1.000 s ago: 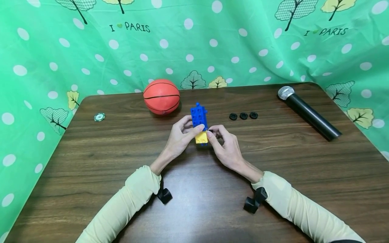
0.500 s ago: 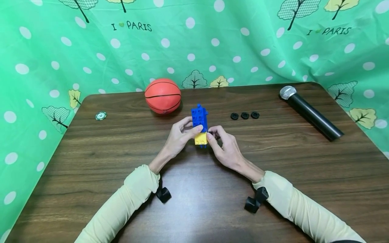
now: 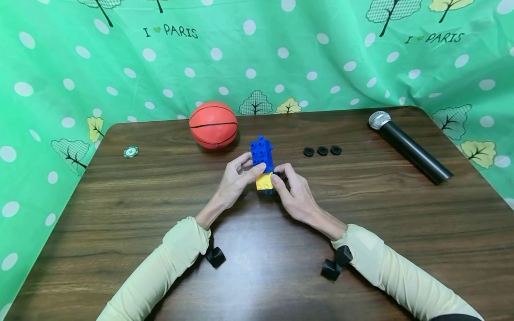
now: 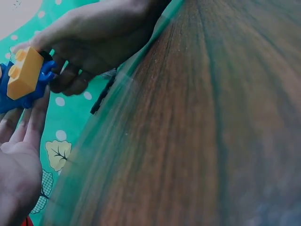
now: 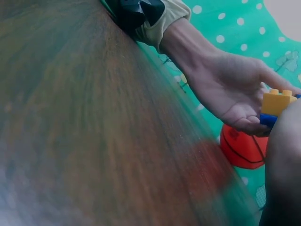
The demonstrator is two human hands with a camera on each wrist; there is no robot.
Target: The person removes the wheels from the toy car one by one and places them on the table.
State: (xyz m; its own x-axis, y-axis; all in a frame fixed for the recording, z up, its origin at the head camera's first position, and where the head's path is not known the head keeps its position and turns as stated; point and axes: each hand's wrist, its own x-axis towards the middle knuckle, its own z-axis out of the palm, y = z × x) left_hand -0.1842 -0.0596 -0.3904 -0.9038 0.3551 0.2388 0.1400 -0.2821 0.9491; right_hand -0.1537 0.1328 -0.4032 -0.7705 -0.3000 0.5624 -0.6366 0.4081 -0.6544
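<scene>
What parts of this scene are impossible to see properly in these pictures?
- Underside of the blue brick piece: head view, covered by the left hand and right hand.
- Right fingertips: head view, tucked behind the yellow brick.
- Green chip: markings too small.
- Basketball: right wrist view, blurred, partly hidden.
</scene>
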